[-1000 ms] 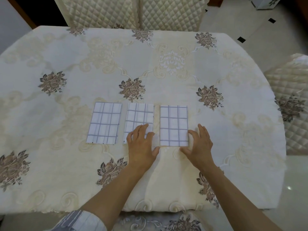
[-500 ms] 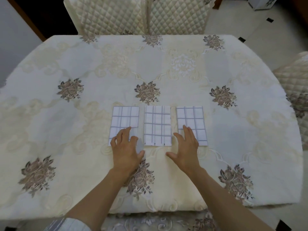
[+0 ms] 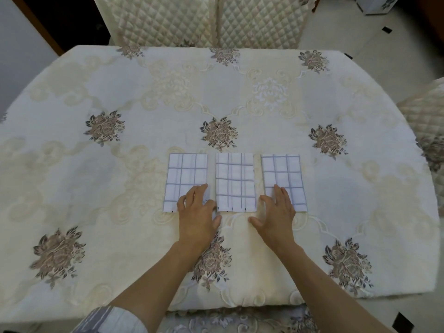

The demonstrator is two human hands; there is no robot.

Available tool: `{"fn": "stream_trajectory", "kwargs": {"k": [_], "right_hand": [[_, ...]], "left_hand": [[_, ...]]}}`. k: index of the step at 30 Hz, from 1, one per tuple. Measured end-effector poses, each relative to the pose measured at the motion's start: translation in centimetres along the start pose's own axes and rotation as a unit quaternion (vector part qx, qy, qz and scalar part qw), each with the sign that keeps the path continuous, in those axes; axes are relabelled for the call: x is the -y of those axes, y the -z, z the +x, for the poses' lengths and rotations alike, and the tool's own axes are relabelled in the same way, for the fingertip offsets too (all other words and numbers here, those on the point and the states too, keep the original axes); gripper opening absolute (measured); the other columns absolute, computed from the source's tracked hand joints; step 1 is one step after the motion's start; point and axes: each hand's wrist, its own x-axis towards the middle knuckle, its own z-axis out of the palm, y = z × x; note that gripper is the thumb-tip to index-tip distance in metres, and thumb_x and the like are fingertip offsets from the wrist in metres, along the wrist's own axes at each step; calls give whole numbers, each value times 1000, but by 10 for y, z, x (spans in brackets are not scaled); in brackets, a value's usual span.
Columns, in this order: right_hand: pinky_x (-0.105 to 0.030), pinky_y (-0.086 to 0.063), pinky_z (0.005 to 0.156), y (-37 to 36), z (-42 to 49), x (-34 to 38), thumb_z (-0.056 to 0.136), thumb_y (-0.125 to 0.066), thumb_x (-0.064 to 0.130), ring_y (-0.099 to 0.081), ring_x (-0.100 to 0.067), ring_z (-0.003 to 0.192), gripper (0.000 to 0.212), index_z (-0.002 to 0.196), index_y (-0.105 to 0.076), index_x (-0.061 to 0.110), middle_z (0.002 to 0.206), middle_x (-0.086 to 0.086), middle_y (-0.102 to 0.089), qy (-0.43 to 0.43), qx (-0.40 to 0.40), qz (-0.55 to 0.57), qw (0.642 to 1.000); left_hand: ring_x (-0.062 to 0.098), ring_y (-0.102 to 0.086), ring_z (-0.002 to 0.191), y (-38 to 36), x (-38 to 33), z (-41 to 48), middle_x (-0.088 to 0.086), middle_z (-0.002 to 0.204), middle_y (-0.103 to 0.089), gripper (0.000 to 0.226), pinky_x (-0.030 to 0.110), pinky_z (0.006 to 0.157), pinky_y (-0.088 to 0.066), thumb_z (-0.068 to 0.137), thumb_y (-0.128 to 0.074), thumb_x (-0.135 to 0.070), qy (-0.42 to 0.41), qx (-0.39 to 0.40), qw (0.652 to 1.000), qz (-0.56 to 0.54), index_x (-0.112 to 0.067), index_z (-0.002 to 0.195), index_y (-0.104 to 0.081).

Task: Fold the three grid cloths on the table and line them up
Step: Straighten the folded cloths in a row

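Moved: since a second ago both hands have shifted one cloth leftward.
Left hand (image 3: 195,218): fingers (image 3: 192,195) flat, spread, gripping nothing, resting on the left grid cloth (image 3: 185,175) at its near right corner.
Right hand (image 3: 276,216): fingers (image 3: 280,194) flat, spread, on the right grid cloth (image 3: 283,171) at its near left corner.
Middle grid cloth (image 3: 235,182): untouched between the hands.
Cloths: folded, side by side, narrowly apart on the floral worktop (image 3: 96,188).

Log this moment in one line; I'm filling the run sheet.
three folded white grid cloths: in row | left hand: flat on left cloth | right hand: flat on right cloth
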Motion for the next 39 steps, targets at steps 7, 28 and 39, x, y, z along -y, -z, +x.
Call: {"fn": "stream_trajectory", "kwargs": {"k": [7, 28, 39], "right_hand": [[-49, -14, 114, 1, 1, 2, 75, -76, 34, -1, -29, 148, 50, 116, -54, 16, 160, -13, -12, -5, 3, -6, 1000], [-46, -10, 116, -46, -6, 101, 72, -77, 46, 8, -26, 148, 71, 131, -48, 20, 161, -12, -3, 97, 22, -27, 995], [-46, -7, 116, -49, -2, 108, 80, -74, 34, 8, -26, 148, 43, 114, -53, 19, 161, -13, -4, 78, 18, -15, 997]], "left_hand": [[24, -37, 132, 2, 1, 0, 3, 141, -48, 22, 45, 101, -28, 71, -74, -41, -2, 17, 1000, -4, -23, 83, -70], [31, -29, 136, 33, 105, -20, 8, 149, -36, 72, 52, 104, -28, 56, -79, -58, 133, 26, 990, 29, -20, 115, -61], [29, -32, 132, 29, 101, -19, 7, 144, -42, 48, 48, 100, -31, 67, -78, -43, 106, 17, 994, -1, -16, 105, -65]]}}
